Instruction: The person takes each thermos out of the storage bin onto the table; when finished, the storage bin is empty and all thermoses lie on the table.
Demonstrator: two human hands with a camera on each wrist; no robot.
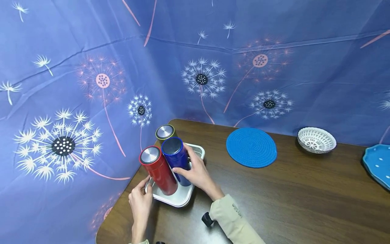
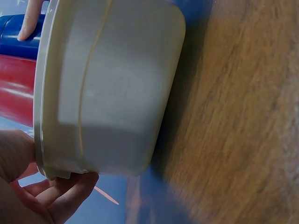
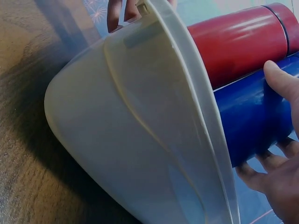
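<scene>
A white plastic container [image 1: 175, 203] stands on the table, with three thermos flasks upright on its top, inside the rim. The red flask [image 1: 163, 176] is at the near left. Beside it is the blue flask [image 1: 182, 164], and behind them the one with a yellow-green rim [image 1: 165, 131], mostly hidden. My right hand [image 1: 197, 172] grips the blue flask from the right, thumb on its near side and fingers round the far side. With my left hand [image 1: 141, 200] I hold the container's left rim; in the left wrist view its fingers curl beneath the rim [image 2: 41, 93].
On the wooden table [image 1: 274, 203], a round blue woven mat [image 1: 251, 147] lies right of the container. Farther right are a white patterned bowl [image 1: 317, 139] and a blue dotted dish [image 1: 379, 164]. Blue dandelion-print cloth [image 1: 213, 34] hangs along the table's back and left edges.
</scene>
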